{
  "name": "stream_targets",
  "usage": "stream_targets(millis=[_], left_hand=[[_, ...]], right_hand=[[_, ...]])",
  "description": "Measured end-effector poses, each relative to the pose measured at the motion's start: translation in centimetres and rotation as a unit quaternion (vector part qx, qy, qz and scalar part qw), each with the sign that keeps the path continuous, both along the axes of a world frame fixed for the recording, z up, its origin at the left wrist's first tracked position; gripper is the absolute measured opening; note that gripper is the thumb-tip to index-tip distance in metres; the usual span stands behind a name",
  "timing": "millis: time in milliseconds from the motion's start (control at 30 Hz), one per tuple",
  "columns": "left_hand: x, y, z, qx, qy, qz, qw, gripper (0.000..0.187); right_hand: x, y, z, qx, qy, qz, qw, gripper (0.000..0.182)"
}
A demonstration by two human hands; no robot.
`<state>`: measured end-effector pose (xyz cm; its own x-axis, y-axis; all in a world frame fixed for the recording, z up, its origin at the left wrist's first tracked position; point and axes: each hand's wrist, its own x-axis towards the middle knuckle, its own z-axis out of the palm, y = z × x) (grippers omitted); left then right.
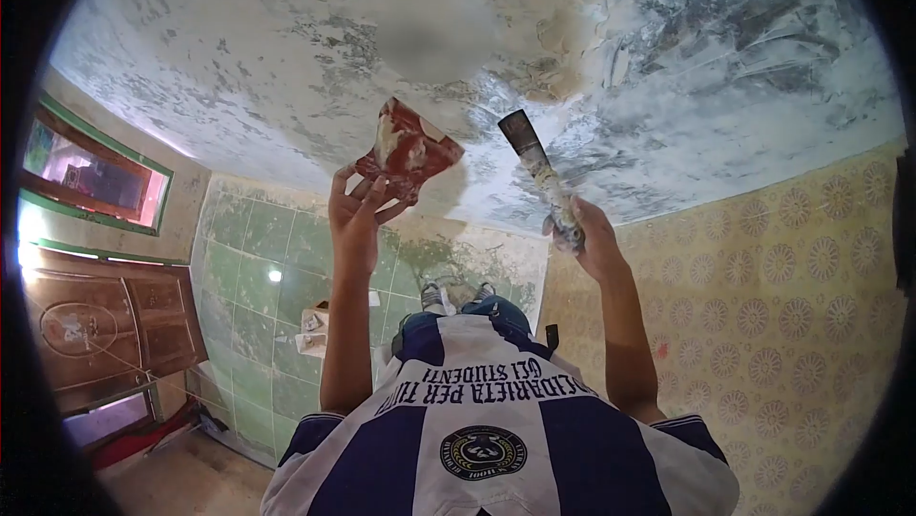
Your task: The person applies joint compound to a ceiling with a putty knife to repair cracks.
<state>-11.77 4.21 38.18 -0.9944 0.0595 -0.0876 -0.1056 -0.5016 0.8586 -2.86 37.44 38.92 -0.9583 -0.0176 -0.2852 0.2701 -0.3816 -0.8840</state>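
Note:
My left hand (358, 216) is raised before the wall, its fingers closed on the lower edge of a red-brown plastic piece (408, 154) smeared with whitish paste. To its right, my right hand (593, 237) grips the crusted handle of a putty knife (540, 171). The knife's dark, flat blade points up and to the left, towards the wall. Both tools overlap the patchy grey-white wall surface (315, 68), which carries streaks of filler and bare dark patches. A thick, rough smear shows at the upper right of that surface.
Green tiles (253, 263) lie at the left, with a small light-coloured container (313, 330) on them. A brown wooden door (114, 320) and a green-framed window (91, 168) stand further left. Patterned yellow wall (754, 325) fills the right side. My feet (458, 297) show below.

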Motion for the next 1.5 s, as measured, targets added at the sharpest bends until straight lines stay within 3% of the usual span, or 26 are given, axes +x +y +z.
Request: stream_targets(millis=[67, 133, 200, 233, 333, 567, 800, 1000, 1067, 1133, 1267, 1367, 1433, 1500], left_hand=[[0.2, 1.2, -0.7, 0.004, 0.035, 0.028, 0.999, 0.037], [0.3, 2.2, -1.3, 0.005, 0.034, 0.040, 0.999, 0.038], [0.4, 3.1, -1.8, 0.027, 0.052, 0.062, 0.996, 0.037], [0.5, 3.5, -1.7, 0.034, 0.055, 0.059, 0.996, 0.039], [0.5, 4.4, -1.5, 0.031, 0.073, 0.054, 0.995, 0.043], [1.0, 5.7, -1.1, 0.003, 0.105, 0.067, 0.992, 0.035], [1.0, 5.6, -2.4, -0.073, 0.157, 0.097, 0.980, 0.044], [1.2, 6.0, -3.0, -0.092, 0.211, 0.133, 0.964, 0.040], [1.2, 5.9, -4.0, -0.102, 0.243, 0.141, 0.954, 0.040], [1.3, 5.6, -4.4, -0.166, 0.246, 0.138, 0.945, 0.040], [0.9, 5.0, -4.7, -0.165, 0.241, 0.133, 0.947, 0.038], [0.6, 4.5, -3.6, -0.088, 0.249, 0.138, 0.955, 0.040], [0.8, 3.8, -1.7, -0.019, 0.134, 0.084, 0.987, 0.044], [0.7, 2.7, -1.3, 0.006, 0.111, 0.059, 0.992, 0.045]], right_hand=[[0.3, -2.6, 1.6, 0.042, 0.011, 0.060, 0.997, 0.042], [0.9, -4.5, 1.8, 0.060, -0.074, 0.047, 0.994, 0.039], [1.3, -6.1, 1.0, 0.049, -0.062, 0.058, 0.995, 0.039], [1.4, -7.6, 1.3, 0.114, -0.085, 0.025, 0.990, 0.037], [1.1, -9.3, 1.2, 0.176, -0.010, 0.072, 0.982, 0.035], [1.0, -10.9, 1.1, 0.159, 0.019, 0.097, 0.982, 0.033], [1.2, -11.9, 2.1, 0.092, -0.025, 0.113, 0.989, 0.036], [1.2, -13.6, 2.0, 0.018, -0.024, 0.054, 0.998, 0.033], [1.1, -13.7, 2.0, -0.059, -0.033, 0.054, 0.996, 0.034], [0.7, -14.2, 3.1, -0.049, -0.049, 0.028, 0.997, 0.034], [0.2, -13.6, 3.7, -0.068, -0.069, 0.016, 0.995, 0.034], [0.4, -12.6, 3.9, -0.119, -0.028, 0.054, 0.991, 0.039], [0.5, -11.6, 4.0, -0.096, -0.020, 0.054, 0.994, 0.041], [0.4, -10.3, 4.8, -0.036, 0.004, 0.050, 0.998, 0.045]])
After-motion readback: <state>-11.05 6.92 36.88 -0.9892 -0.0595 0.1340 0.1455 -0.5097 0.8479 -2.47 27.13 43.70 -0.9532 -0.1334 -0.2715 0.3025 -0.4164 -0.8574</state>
